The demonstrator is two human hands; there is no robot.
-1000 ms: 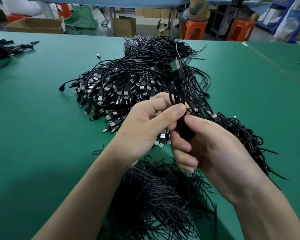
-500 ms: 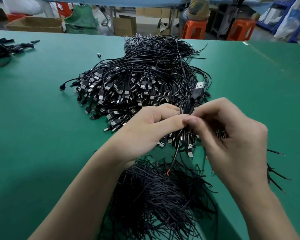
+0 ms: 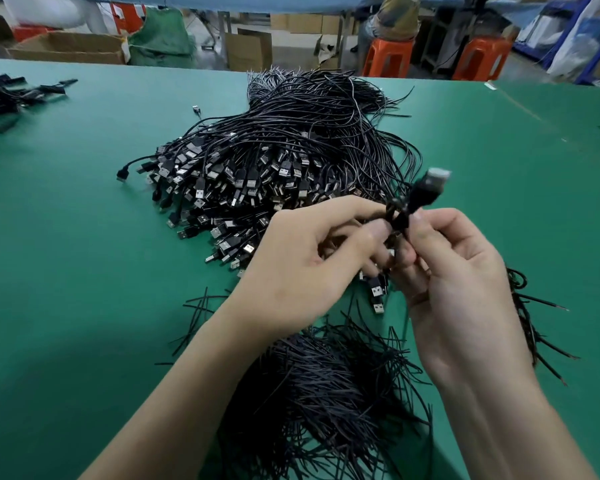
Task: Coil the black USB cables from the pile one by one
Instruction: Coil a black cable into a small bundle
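The cable [image 3: 399, 216] is black and gathered into a small, tight coil. Its USB plug [image 3: 436, 180] projects up and to the right and appears blurred. The left hand [image 3: 302, 268] pinches the coil between thumb and forefinger. The right hand [image 3: 458, 271] pinches it from the opposite side, fingers curled closely around it. Both hands hold the coil above the near edge of the pile [image 3: 274, 161] of loose black USB cables, which lies on the green table [image 3: 66, 254]. A heap of short black strands [image 3: 326, 393] lies nearer the person, below the wrists.
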